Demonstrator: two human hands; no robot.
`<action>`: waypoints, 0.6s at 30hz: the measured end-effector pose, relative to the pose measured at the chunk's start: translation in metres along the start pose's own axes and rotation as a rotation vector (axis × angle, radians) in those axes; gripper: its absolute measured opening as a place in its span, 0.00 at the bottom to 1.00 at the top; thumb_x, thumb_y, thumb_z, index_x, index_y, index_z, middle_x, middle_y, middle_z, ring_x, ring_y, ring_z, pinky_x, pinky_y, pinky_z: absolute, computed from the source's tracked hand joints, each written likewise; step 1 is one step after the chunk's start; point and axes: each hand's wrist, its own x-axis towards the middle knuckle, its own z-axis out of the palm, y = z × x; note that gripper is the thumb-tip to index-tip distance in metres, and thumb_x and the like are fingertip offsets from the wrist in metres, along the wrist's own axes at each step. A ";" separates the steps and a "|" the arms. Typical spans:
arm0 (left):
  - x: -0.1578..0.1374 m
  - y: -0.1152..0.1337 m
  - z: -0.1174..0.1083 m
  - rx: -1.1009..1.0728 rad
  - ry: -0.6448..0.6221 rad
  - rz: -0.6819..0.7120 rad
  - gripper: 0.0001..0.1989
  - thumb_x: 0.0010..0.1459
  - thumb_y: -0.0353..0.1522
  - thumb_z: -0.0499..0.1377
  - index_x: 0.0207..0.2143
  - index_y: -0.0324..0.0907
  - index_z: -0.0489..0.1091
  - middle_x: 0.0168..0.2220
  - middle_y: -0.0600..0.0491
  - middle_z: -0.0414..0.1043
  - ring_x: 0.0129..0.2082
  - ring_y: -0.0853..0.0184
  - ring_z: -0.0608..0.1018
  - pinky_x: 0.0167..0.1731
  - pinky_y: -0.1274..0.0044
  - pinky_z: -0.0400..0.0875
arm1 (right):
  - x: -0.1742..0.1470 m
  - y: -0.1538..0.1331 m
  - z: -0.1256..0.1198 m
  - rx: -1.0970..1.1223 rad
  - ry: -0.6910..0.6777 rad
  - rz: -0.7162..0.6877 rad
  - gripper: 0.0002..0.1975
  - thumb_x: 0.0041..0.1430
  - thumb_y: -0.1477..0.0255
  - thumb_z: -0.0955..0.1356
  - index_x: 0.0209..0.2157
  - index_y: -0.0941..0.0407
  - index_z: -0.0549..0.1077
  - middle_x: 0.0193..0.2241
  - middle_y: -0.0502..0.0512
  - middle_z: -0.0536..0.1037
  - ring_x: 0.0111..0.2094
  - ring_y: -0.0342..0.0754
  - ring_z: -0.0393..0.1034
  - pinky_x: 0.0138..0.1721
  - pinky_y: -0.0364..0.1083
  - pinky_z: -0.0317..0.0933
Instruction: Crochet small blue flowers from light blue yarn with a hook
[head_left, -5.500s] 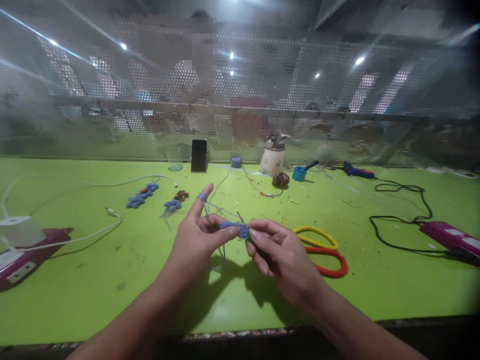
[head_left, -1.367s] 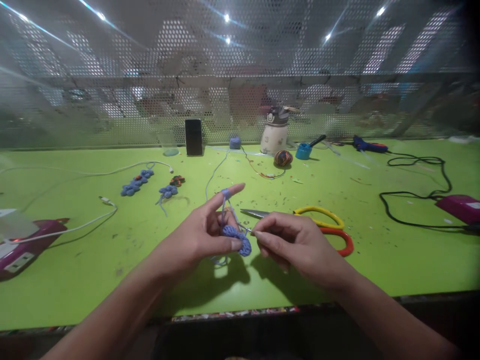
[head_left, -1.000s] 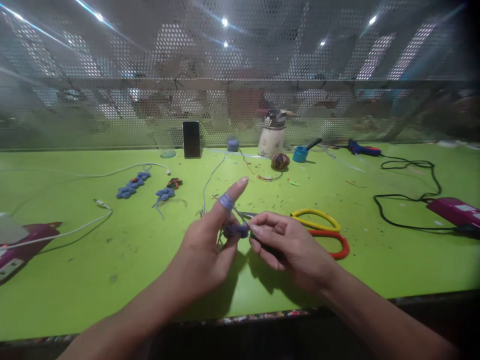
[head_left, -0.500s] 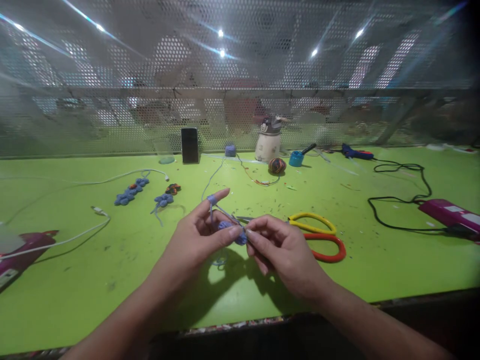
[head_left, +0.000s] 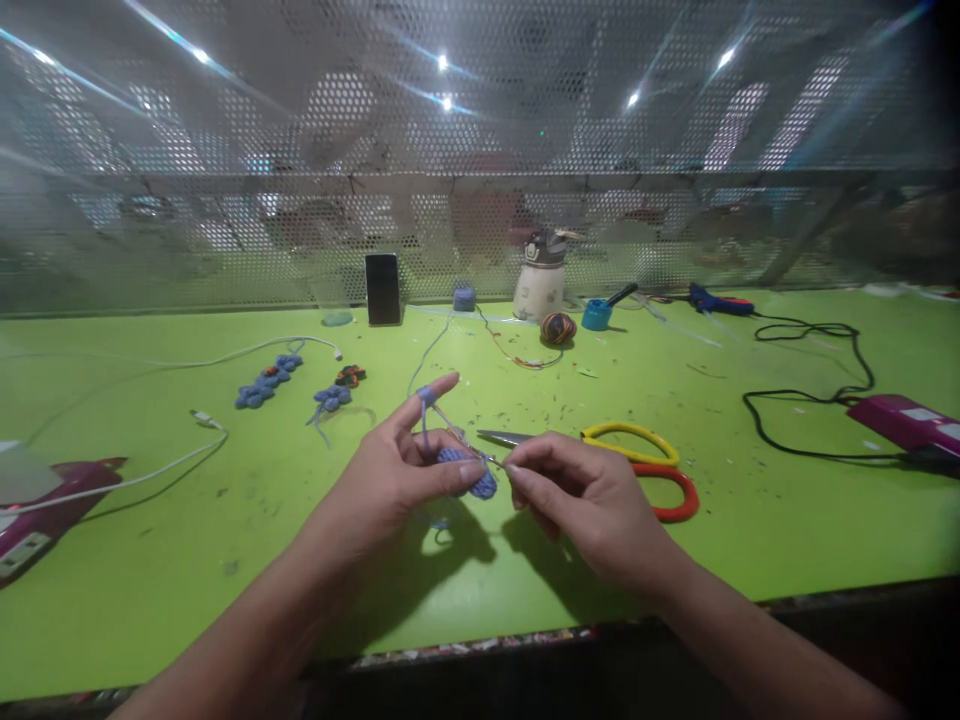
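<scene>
Between thumb and fingers, my left hand (head_left: pixel 409 460) pinches a small piece of blue-violet crochet (head_left: pixel 480 484). Blue-violet yarn (head_left: pixel 427 395) is wrapped round its raised index finger and runs back to a yarn ball (head_left: pixel 464 297) at the rear of the table. My right hand (head_left: pixel 574 490) is closed on a thin crochet hook (head_left: pixel 493 461), whose tip reaches the upper edge of the crochet piece. Scissors (head_left: pixel 631 437) with one yellow and one red handle lie behind my right hand, which partly hides them.
Crocheted blue flowers (head_left: pixel 270 381) lie at left, near white cables. A phone (head_left: pixel 383 290), a pale bottle (head_left: pixel 539 285), a multicoloured yarn ball (head_left: pixel 558 329) and a blue pot (head_left: pixel 597 314) stand at the back. A purple power strip (head_left: pixel 911 424) and a glue gun (head_left: pixel 720 301) are at right.
My right hand has moved a little to the right, away from the left hand, and more of the hook and scissor blade shows. The whole view has shifted slightly.
</scene>
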 end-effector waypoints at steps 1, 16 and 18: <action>0.000 0.001 0.000 0.003 0.002 0.001 0.50 0.44 0.25 0.72 0.66 0.42 0.52 0.24 0.59 0.75 0.25 0.71 0.76 0.27 0.79 0.65 | 0.000 -0.001 -0.001 -0.039 0.010 -0.031 0.05 0.60 0.70 0.69 0.33 0.57 0.74 0.22 0.48 0.71 0.19 0.38 0.60 0.19 0.40 0.52; 0.002 0.002 -0.002 0.002 0.015 -0.007 0.40 0.42 0.24 0.71 0.59 0.36 0.65 0.23 0.58 0.74 0.25 0.69 0.73 0.30 0.76 0.63 | -0.001 0.002 0.001 0.151 -0.058 0.121 0.10 0.59 0.64 0.71 0.32 0.58 0.72 0.21 0.47 0.72 0.15 0.36 0.58 0.15 0.39 0.52; 0.002 0.003 -0.003 -0.044 -0.006 -0.023 0.41 0.42 0.23 0.71 0.60 0.37 0.64 0.23 0.57 0.75 0.25 0.69 0.74 0.30 0.77 0.63 | -0.002 0.001 0.000 0.047 -0.017 0.050 0.08 0.60 0.66 0.70 0.32 0.57 0.73 0.21 0.48 0.72 0.16 0.37 0.60 0.17 0.39 0.53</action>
